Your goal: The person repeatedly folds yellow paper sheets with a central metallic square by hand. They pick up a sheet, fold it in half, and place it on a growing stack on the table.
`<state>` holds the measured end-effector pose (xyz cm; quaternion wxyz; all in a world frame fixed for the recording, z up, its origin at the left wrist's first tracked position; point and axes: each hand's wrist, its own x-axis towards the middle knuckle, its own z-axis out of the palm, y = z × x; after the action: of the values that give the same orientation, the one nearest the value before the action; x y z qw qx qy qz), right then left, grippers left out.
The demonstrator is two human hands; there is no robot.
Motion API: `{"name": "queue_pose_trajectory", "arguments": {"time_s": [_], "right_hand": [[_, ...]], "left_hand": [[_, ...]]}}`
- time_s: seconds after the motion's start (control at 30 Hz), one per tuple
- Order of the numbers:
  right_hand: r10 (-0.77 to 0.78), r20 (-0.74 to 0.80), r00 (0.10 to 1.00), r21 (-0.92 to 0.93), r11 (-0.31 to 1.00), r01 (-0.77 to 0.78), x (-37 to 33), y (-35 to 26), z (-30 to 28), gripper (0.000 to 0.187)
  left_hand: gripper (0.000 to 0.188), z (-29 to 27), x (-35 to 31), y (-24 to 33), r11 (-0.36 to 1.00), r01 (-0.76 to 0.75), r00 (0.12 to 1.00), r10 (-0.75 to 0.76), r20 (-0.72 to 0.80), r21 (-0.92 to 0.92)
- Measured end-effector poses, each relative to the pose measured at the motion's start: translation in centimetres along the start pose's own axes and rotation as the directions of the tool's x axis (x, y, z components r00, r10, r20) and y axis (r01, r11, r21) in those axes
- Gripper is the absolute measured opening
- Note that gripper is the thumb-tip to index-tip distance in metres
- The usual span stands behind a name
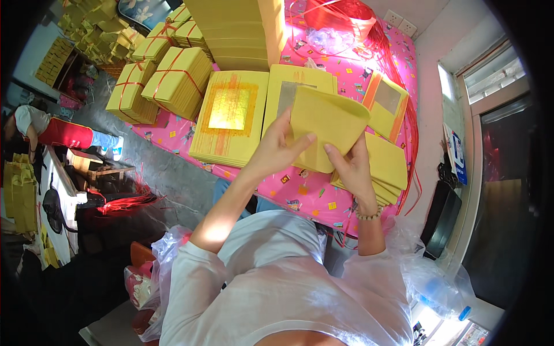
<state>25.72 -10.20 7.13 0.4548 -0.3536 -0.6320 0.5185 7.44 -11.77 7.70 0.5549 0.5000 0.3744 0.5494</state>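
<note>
My left hand (277, 150) pinches the left edge of a yellow paper sheet (326, 121), thumb in front and fingers behind. My right hand (353, 168), with a beaded bracelet at the wrist, grips the same sheet low on its right side. The sheet bends, its upper edge curling over; whether it is one layer or several I cannot tell. Behind it lies a paper stack (311, 74) with a silvery square, partly covered. Left of that is a stack with a gold foil square (231, 109) framed in orange. Close to my right hand, more folded yellow paper (381, 164) lies piled.
The table has a pink patterned cover (285, 190). Red-tied yellow bundles (176, 78) stand at the left, a tall yellow stack (231, 34) at the back. Red strings (369, 29) trail down the right edge. Another person (52, 127) is at far left. A plastic bottle (444, 297) is at lower right.
</note>
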Motion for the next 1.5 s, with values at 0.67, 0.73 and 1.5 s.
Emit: {"name": "queue_pose_trajectory", "arguments": {"time_s": [0.67, 0.73, 1.5], "right_hand": [[0.075, 0.003, 0.997, 0.111, 0.991, -0.075, 0.2, -0.9, -0.3, 0.051], [0.107, -0.008, 0.994, 0.137, 0.985, -0.105, 0.6, -0.6, -0.3, 0.045], [0.251, 0.012, 0.968, 0.095, 0.963, -0.251, 0.8, -0.3, -2.4, 0.026]], "left_hand": [[0.046, 1.8, -0.5, -0.9, 0.995, -0.068, 0.989, 0.057, -0.138, -0.075], [0.046, 1.9, -0.3, -1.3, 0.994, -0.091, 0.983, 0.080, -0.163, -0.058], [0.052, 1.5, -0.7, -1.3, 0.989, 0.063, 0.989, -0.080, -0.127, -0.133]]}}
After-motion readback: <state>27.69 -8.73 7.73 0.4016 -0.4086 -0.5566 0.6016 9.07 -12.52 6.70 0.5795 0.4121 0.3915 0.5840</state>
